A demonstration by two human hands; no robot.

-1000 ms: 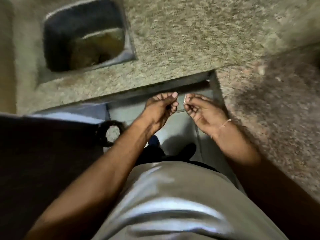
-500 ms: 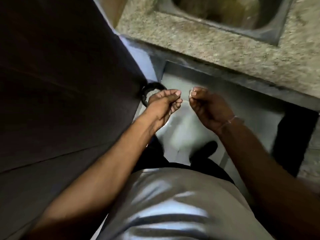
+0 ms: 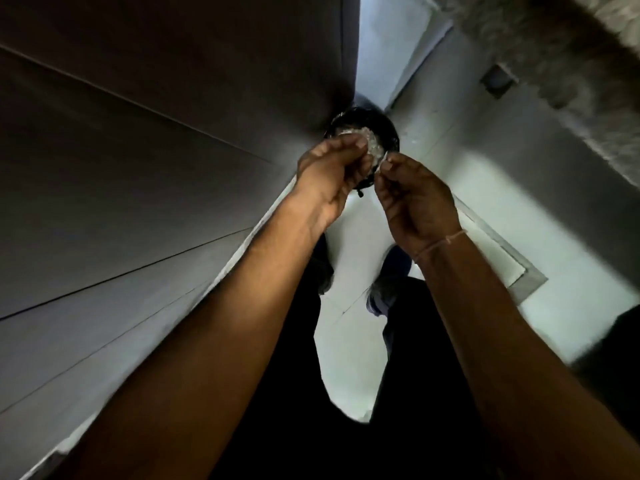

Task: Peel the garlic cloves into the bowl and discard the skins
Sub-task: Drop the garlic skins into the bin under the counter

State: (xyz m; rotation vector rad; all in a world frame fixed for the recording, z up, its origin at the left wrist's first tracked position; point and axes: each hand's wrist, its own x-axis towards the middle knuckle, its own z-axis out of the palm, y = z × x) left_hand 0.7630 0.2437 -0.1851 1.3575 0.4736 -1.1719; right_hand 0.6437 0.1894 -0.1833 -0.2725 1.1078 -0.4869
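While pinched, both hands, over bin (image 3: 388, 129)

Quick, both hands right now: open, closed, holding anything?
Left hand: fingers curled shut; what they hold cannot be told.
Right hand: fingers pinched shut on a small pale scrap, probably garlic skin.

Dark cabinet panels (image 3: 156, 168), pale floor tiles (image 3: 349, 358), speckled countertop (image 3: 571, 64)

Dim, motion-blurred wide-angle view; floor (image 3: 349, 348) glares brightly.
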